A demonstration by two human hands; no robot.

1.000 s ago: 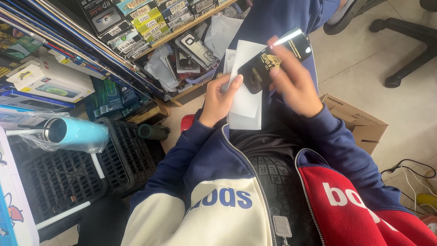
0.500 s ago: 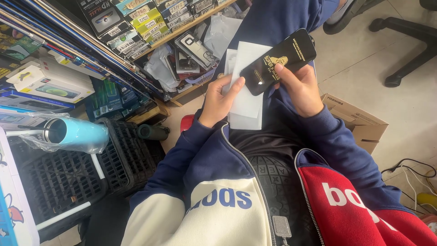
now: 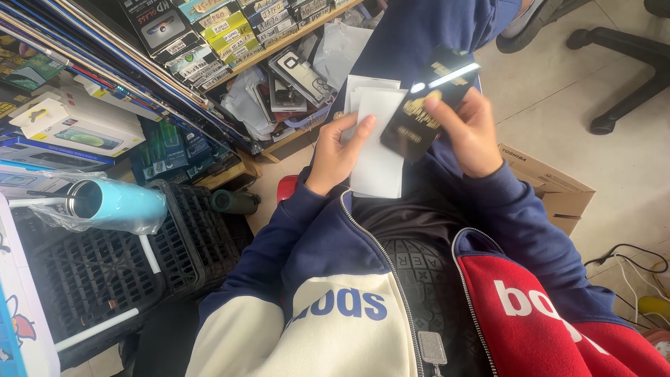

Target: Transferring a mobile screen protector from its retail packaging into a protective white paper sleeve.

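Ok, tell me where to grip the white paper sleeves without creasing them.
Grip the white paper sleeves by a long side edge, thumb flat on the face, as the left hand does from the left. They are thin flat sheets held near upright; the right side is overlapped by the glossy black flat packet in the right hand.

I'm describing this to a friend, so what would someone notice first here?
First, at top centre, the right hand gripping a glossy black flat pack with gold print, tilted, beside white sleeves held in the left hand. Next, a light blue flask in clear plastic lies on a black crate at the left.
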